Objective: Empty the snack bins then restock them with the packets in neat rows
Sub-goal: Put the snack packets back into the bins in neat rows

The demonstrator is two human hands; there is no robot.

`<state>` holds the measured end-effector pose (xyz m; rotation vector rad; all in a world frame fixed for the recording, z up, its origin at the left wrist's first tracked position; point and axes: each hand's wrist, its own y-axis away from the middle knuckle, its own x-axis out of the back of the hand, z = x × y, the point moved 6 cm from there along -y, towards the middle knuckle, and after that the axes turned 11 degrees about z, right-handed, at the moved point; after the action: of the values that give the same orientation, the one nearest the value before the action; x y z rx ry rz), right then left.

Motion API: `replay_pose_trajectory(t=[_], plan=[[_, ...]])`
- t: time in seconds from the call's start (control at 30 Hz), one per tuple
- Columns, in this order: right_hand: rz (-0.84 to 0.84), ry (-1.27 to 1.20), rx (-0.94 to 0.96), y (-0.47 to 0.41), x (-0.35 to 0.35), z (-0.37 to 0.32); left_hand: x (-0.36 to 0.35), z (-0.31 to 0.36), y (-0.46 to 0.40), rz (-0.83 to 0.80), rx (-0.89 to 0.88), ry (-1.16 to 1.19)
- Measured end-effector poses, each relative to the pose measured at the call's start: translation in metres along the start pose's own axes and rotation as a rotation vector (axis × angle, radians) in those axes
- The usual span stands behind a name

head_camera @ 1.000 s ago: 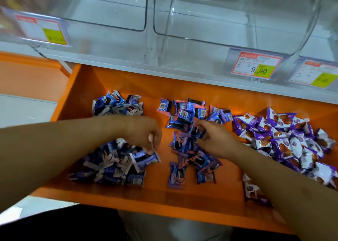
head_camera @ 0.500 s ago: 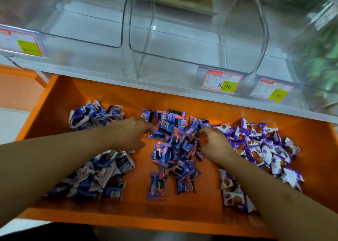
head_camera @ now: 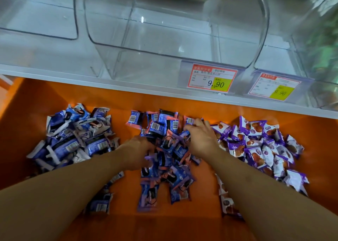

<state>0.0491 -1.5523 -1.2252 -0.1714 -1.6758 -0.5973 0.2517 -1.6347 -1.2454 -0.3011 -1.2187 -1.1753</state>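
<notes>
Both forearms reach over the near edge of the orange shelf (head_camera: pixel 182 228), and both hands have closed in on the middle heap of blue-and-pink packets (head_camera: pixel 164 149) — a second ago the left was at the left-hand pile. The left hand (head_camera: pixel 136 153) now lies on the heap's left flank, fingers buried among wrappers, so its grip cannot be told. The right hand (head_camera: pixel 200 140) rests curled over the heap's right side, fingertips on packets at the far edge. The packets lie jumbled, barcodes showing on several. To the left sits a blue-and-white pile (head_camera: pixel 73 140); to the right, purple-and-white packets (head_camera: pixel 259 145). Beyond, on the pale shelf above, the clear snack bins (head_camera: pixel 164 39) stand emptied, price tags (head_camera: pixel 212 78) clipped along their front — one reading 9.90
</notes>
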Motion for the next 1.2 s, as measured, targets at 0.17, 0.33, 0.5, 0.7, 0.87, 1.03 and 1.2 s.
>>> replay_pose_trajectory(t=[0.17, 0.33, 0.5, 0.7, 0.87, 1.03, 1.2], plan=[[0.021, -0.047, 0.029, 0.013, 0.017, 0.007, 0.009, -0.002, 0.015, -0.006, 0.093, 0.105], [-0.030, -0.362, -0.084, 0.036, 0.068, 0.010, 0.066, 0.005, 0.048, 0.083, 0.210, 0.219], [-0.034, -0.645, 0.052, 0.081, 0.147, -0.021, 0.156, 0.044, 0.089, 0.169, 0.215, 0.425], [0.236, -0.982, 0.108, 0.141, 0.254, -0.036, 0.250, 0.105, 0.153, 0.379, 0.220, 0.838], [0.333, -1.175, 0.132, 0.188, 0.291, -0.054, 0.286, 0.121, 0.194, 0.531, 0.260, 1.176], [0.347, -1.364, 0.100, 0.202, 0.309, -0.061, 0.302, 0.121, 0.204, 0.619, 0.300, 1.512], [0.322, -1.327, 0.082, 0.203, 0.312, -0.063, 0.300, 0.121, 0.198, 0.495, 0.195, 1.517]])
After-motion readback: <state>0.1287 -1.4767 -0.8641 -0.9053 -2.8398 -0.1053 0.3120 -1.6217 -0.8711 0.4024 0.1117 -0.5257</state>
